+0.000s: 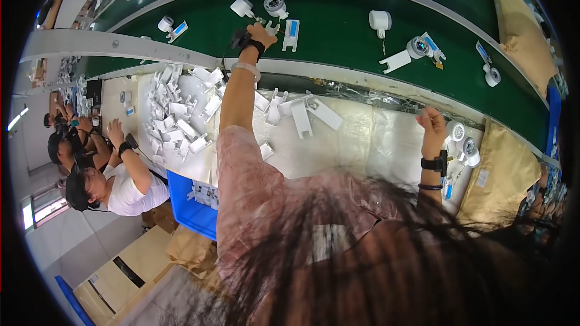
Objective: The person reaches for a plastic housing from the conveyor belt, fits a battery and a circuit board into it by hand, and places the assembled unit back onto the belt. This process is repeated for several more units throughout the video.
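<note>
My left hand (263,35) reaches out over the green conveyor belt, fingers closed on a small white forked plastic piece (272,28). Just beyond it lie a white round head (242,6) and another round head with a clear face (275,5). Beside the fingers rests a flat white casing with a blue strip (291,36). My right hand (431,124) is raised at the near side of the belt, fingers loosely bent and apart, with nothing visible in them. Close to its wrist are two white round heads (467,150) on the worktable.
Loose white casings (175,115) pile up on the left of the pale worktable (356,145). More round-headed units (418,47) lie along the belt (338,30). A blue bin (181,199) stands below left, a brown paper package (501,169) at right. Co-workers (130,181) sit at left.
</note>
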